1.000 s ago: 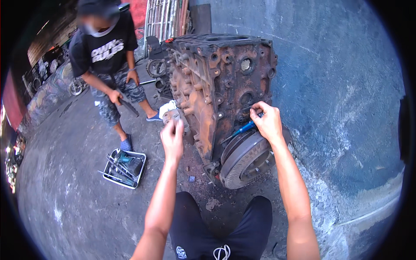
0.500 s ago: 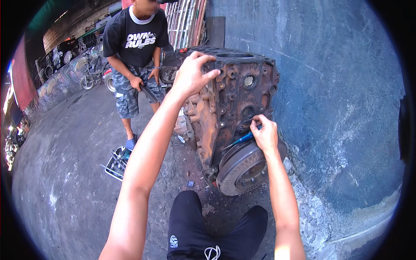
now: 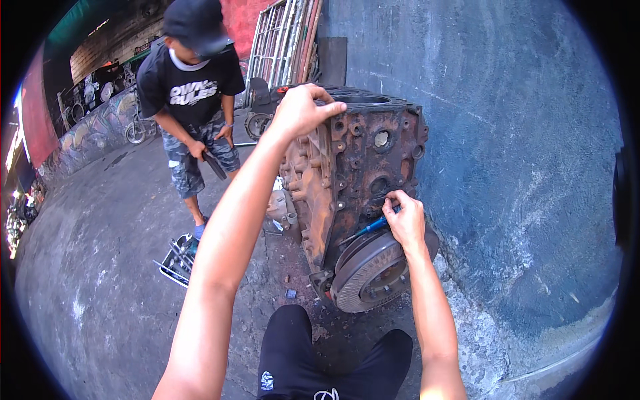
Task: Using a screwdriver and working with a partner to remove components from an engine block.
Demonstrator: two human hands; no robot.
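Note:
A rusty, dark engine block point(image 3: 360, 153) stands upright in front of me, with a large bore opening on its top face. My left hand point(image 3: 305, 112) rests at the block's top near corner, fingers spread and thumb pointing right over the edge. Lower on the block's front face, my right hand point(image 3: 405, 219) is curled with thumb and fingertips together. A screwdriver with a blue handle point(image 3: 375, 225) runs into that curl, its thin shaft slanting down left between the block and a round ribbed metal wheel point(image 3: 357, 297). The fingertips partly hide the handle's end.
Left of the block, a person point(image 3: 193, 100) in a black cap bends forward, holding a dark object. A tray of tools point(image 3: 175, 263) lies on the concrete floor by their feet. A rough blue wall point(image 3: 507, 167) stands close on the right. Metal grilles point(image 3: 283, 40) lean behind.
The other person has bent forward and lowered their head. My view has shifted slightly, so the block sits lower. My right hand stays by the blue handle, my left on the top edge.

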